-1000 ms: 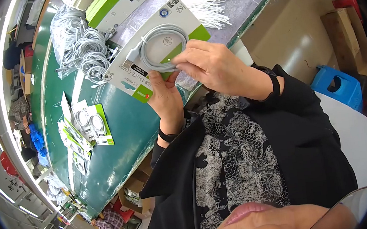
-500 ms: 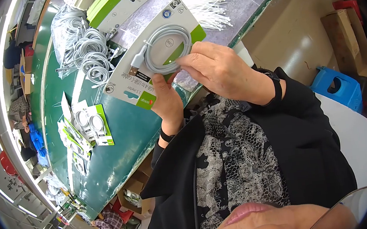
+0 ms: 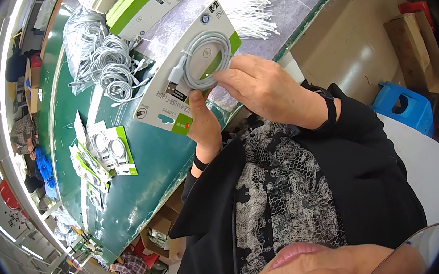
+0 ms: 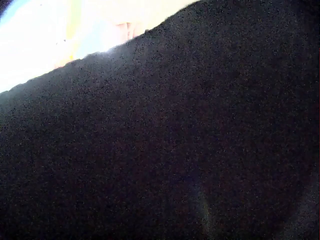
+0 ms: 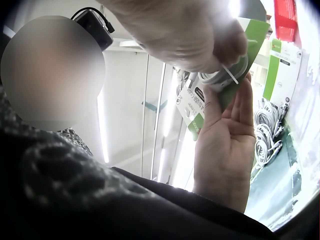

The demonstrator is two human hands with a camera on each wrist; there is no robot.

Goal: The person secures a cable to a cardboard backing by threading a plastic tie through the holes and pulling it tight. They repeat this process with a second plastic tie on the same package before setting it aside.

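A white and green package card [image 3: 171, 105] printed "USB A to USB-C Cable" is held up over the table's near edge. My left hand [image 3: 206, 125] grips its lower part, thumb on the front and fingers behind. A coiled grey USB cable [image 3: 190, 75] lies against the card's front, its USB-A plug toward the printed end. My right hand [image 3: 267, 86] pinches at the coil's near side. In the right wrist view, a thin white cable tie [image 5: 230, 74] sticks out by these fingers. Dark cloth [image 4: 165, 140] fills most of the left wrist view.
Grey coiled cables [image 3: 110, 60] lie in a pile on the green table [image 3: 148, 144], beside stacked cards [image 3: 140, 14]. White cable ties [image 3: 255, 18] spread on the grey mat. Several packed cards [image 3: 116, 150] lie farther along. A blue stool [image 3: 403, 101] stands on the floor.
The card and coil have shifted slightly right and down and turned a little in my left hand. My right hand stays at the coil's near side, moving slightly with it.
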